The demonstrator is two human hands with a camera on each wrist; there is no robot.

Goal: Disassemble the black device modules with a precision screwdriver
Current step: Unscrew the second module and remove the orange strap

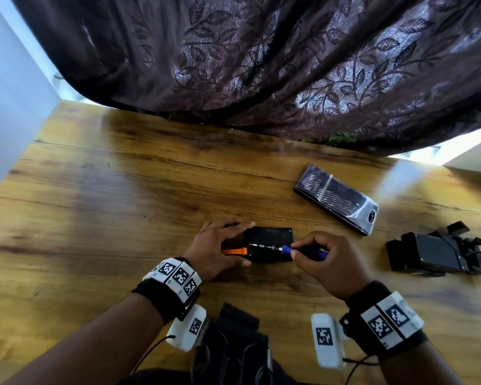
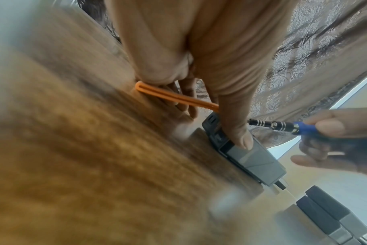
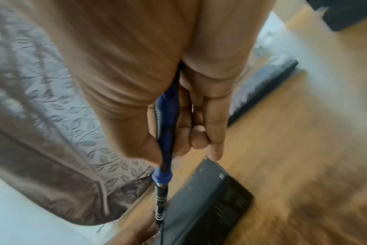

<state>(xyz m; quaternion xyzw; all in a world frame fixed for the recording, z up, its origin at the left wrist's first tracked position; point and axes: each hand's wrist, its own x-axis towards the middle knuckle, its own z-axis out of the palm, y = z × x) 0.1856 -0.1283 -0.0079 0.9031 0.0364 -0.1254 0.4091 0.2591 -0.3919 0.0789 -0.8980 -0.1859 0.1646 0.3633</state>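
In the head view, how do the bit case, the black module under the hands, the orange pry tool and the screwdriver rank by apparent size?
1. bit case
2. black module, partly covered by hands
3. screwdriver, partly hidden in the right hand
4. orange pry tool, partly hidden under the left hand

We see a wooden surface [image 1: 122,190] with a warm brown grain, its far edge running under a dark purple curtain [image 1: 261,65] patterned with leaves. The curtain hangs in heavy folds and fills the upper part of the head view. We can make out a sliver of green foliage [image 1: 336,138] showing just below the curtain's hem. On the left stands a pale wall [image 1: 9,93]. At the near edge of the surface, between the two forearms, lies a black strap [image 1: 233,343] with thin black cables beside it; we cannot tell what it belongs to.
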